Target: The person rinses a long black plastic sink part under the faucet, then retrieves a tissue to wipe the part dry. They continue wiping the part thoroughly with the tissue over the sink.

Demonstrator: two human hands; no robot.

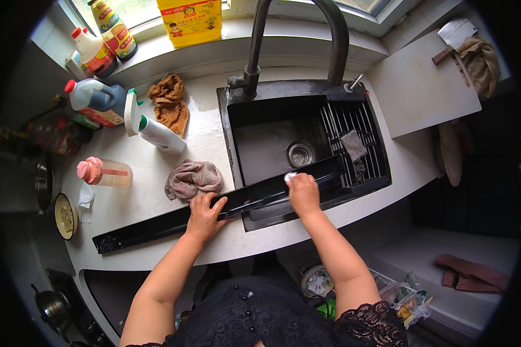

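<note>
A long black channel-shaped tray (156,227) lies slantwise over the counter and the near part of the black sink (260,143). My left hand (204,217) grips its middle, thumb on one side and fingers over the far rim. In my right hand (304,193) is a small white wad (290,176), pinched in the fingers against the tray's far wall; its material is too small to tell. Wet streaks shine along the tray's inside. Close beyond my left hand sits a crumpled greyish-pink cloth (194,180).
A dark faucet (252,69) arches over the sink. A drying rack (330,126) with a scouring pad (354,146) covers its right side. Left stand a spray bottle (161,134), a pink-lidded bottle (113,172) and a bowl (66,217). A cutting board (421,86) lies right.
</note>
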